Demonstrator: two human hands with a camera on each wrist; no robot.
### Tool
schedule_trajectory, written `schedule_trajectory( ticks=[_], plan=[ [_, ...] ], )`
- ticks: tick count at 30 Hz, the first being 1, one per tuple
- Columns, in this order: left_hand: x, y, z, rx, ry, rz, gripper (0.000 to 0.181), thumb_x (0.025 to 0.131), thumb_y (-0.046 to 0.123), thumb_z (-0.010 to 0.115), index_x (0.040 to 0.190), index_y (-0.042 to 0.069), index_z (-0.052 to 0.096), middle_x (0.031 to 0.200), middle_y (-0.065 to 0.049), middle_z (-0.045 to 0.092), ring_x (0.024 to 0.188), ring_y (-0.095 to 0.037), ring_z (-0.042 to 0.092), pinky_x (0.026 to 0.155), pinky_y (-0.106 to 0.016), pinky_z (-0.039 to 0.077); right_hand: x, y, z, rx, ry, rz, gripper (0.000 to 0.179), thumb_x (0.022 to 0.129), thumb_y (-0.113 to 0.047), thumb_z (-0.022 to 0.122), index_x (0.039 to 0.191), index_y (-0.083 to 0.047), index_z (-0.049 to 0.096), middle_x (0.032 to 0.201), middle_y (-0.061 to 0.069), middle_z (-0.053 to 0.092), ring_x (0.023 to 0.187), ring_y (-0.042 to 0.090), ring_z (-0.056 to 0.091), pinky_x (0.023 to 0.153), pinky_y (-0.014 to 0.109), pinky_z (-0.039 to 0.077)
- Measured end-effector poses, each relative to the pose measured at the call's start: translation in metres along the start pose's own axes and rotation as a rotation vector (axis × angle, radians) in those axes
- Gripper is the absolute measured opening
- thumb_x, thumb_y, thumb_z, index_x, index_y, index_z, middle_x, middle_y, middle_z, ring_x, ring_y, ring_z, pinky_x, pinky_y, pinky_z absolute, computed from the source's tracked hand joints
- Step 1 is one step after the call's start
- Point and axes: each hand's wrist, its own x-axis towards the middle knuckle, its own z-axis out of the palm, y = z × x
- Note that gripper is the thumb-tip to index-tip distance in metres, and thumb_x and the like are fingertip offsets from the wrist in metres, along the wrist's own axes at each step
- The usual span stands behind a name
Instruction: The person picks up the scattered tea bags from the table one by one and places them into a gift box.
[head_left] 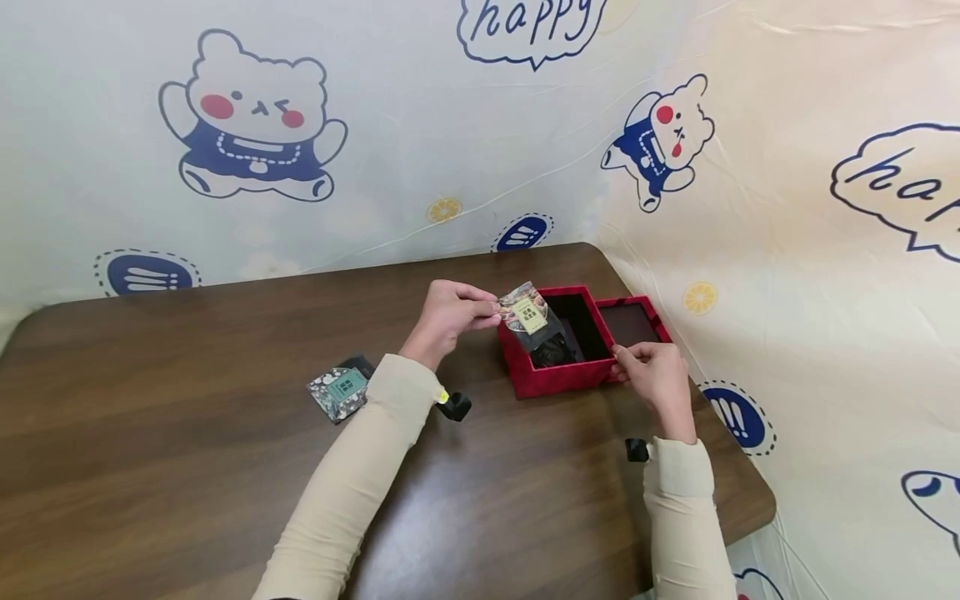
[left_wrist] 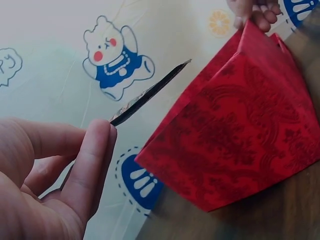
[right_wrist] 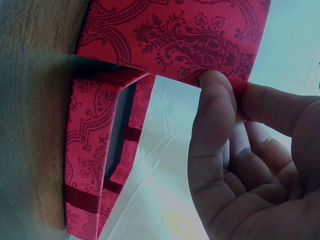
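My left hand [head_left: 453, 317] pinches one edge of a small flat packet [head_left: 529, 317] with a floral print, a cream label and a dark lower part. The packet is held tilted over the opening of a red patterned box [head_left: 551, 383]; in the left wrist view the packet [left_wrist: 150, 95] appears nearly edge-on, apart from the box wall [left_wrist: 235, 130]. At the box's near right corner, my right hand [head_left: 660, 379] grips the rim between thumb and index finger. Black crinkled material [head_left: 553, 352] shows at the box opening; whether it belongs to the packet is unclear.
A red box lid [head_left: 630, 321], dark inside, lies hollow side up against the box's right side. Left of the left forearm, a second packet [head_left: 341, 393] with a green label lies on the brown table [head_left: 187, 467]. Printed wall covering [head_left: 390, 125] hangs behind the table.
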Motion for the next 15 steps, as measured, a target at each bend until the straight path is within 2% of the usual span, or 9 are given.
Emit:
schedule_trajectory(
  ticks=[3, 7, 10, 15],
  plan=[
    [0.001, -0.003, 0.010, 0.010, -0.004, 0.000, 0.017, 0.084, -0.006, 0.078, 0.100, -0.006, 0.076, 0.100, -0.023, 0.070, 0.073, -0.022, 0.074, 0.080, -0.038, 0.059, 0.000, 0.000, -0.001, 0.001, 0.013, 0.003, 0.028, 0.099, -0.027, 0.068, 0.094, -0.001, 0.077, 0.086, 0.017, 0.073, 0.070, 0.022, 0.070, 0.069, 0.031, 0.061],
    [0.001, -0.009, 0.019, 0.038, 0.015, 0.012, 0.016, 0.084, -0.003, 0.079, 0.100, -0.004, 0.077, 0.098, -0.021, 0.071, 0.076, -0.023, 0.074, 0.074, -0.032, 0.061, 0.000, -0.001, 0.000, 0.013, 0.014, -0.014, 0.027, 0.098, -0.025, 0.069, 0.093, 0.000, 0.077, 0.083, 0.016, 0.073, 0.072, 0.026, 0.071, 0.069, 0.033, 0.062],
    [0.001, -0.013, 0.024, 0.057, 0.038, 0.034, 0.015, 0.084, -0.002, 0.080, 0.099, -0.003, 0.077, 0.097, -0.019, 0.072, 0.078, -0.023, 0.075, 0.074, -0.032, 0.061, 0.000, -0.001, 0.002, 0.017, 0.005, -0.023, 0.027, 0.098, -0.025, 0.069, 0.092, 0.001, 0.077, 0.083, 0.016, 0.073, 0.070, 0.024, 0.071, 0.067, 0.031, 0.062],
    [0.004, -0.019, 0.033, 0.077, 0.015, 0.066, 0.014, 0.084, -0.003, 0.079, 0.098, -0.006, 0.076, 0.098, -0.019, 0.071, 0.078, -0.024, 0.075, 0.075, -0.035, 0.061, 0.001, -0.001, 0.000, -0.001, 0.012, -0.012, 0.028, 0.098, -0.026, 0.069, 0.091, 0.000, 0.077, 0.084, 0.016, 0.073, 0.067, 0.019, 0.069, 0.065, 0.029, 0.061]
  ],
)
